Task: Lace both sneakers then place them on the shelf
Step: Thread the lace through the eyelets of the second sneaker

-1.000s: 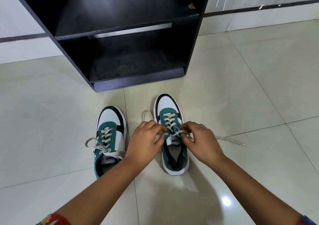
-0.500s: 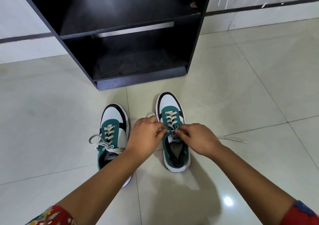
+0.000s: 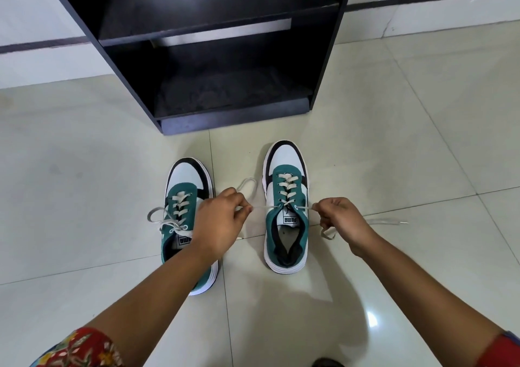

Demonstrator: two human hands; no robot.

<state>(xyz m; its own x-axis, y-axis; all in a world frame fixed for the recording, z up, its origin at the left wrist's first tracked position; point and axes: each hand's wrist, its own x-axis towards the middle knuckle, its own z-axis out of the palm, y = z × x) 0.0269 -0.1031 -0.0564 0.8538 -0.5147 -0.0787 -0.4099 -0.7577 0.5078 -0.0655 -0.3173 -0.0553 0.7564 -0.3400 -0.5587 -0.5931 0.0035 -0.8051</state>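
Head view — green-white sneakers (image 3: pixel 285 203), laced

Two bare forearms, no watch or rings visible. Left hand (image 3: pixel 222 220) and right hand (image 3: pixel 342 220) both bare, no gloves. Left sleeve (image 3: pixel 81 349) is short, red fabric w/ floral print: cream and green leaves, some yellow, bit of blue at the edge. Right sleeve (image 3: pixel 502 351) also red, plain where it shows, w/ a blue-grey strip along its top edge.
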